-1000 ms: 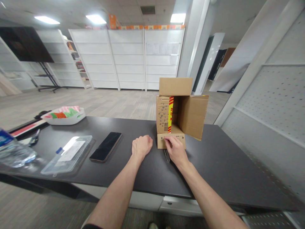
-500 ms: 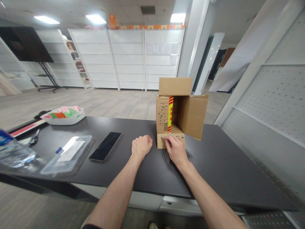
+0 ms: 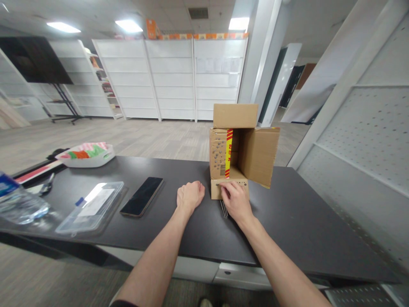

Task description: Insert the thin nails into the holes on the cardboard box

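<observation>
A cardboard box [image 3: 220, 149] stands on the dark table with its open side toward me and flaps spread. Small grey round dots stud its left flap, and a few dark dots mark the lower flap [image 3: 213, 192]. At that lower flap, my right hand [image 3: 237, 199] has its fingertips pinched together; whatever they may hold is too small to make out. Several thin metal pins [image 3: 225, 209] stick out below the flap, beside this hand. My left hand [image 3: 190, 197] rests on the table left of the box, curled into a fist whose inside is hidden.
On the table [image 3: 303, 226] to my left are a black phone [image 3: 142, 197], a clear plastic case [image 3: 92, 208], a plastic bottle [image 3: 22, 207] and a white basket [image 3: 96, 160] with colourful contents. A perforated white panel [image 3: 367, 140] rises at the right.
</observation>
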The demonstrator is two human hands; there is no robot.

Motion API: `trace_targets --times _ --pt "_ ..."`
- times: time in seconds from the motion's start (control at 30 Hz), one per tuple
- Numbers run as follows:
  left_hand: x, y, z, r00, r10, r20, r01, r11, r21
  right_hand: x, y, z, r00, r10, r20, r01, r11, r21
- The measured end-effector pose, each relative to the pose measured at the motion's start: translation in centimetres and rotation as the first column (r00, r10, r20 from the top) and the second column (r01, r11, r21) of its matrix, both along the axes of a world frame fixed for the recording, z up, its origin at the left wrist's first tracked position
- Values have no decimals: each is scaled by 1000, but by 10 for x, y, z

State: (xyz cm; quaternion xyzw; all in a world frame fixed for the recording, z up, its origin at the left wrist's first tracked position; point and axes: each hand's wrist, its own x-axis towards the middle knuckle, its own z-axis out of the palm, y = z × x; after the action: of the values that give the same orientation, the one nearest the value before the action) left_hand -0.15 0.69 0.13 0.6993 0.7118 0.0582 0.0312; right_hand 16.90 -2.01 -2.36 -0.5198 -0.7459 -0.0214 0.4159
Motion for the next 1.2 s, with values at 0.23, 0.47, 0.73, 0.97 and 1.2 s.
trace_targets --times 0.23,0.47,0.73,0.97,1.2 --pt "0 0 -1 1000 -3 4 3 1000 0 -1 -3 1 999 -14 35 14 1000 -7" --pt "0 0 -2 1000 2 3 -2 1000 -3 -2 -7 1 992 -60 110 64 997 -40" --pt "-1 1 -4 1000 -14 0 14 1000 9 -1 -13 1 989 -56 139 70 992 -101" --pt "-2 1 -2 1000 -22 2 22 1000 10 7 -23 3 998 8 66 -1 993 -120" --pt "-1 0 -2 1000 -15 3 15 1000 21 6 -29 6 995 60 80 -46 984 -170"
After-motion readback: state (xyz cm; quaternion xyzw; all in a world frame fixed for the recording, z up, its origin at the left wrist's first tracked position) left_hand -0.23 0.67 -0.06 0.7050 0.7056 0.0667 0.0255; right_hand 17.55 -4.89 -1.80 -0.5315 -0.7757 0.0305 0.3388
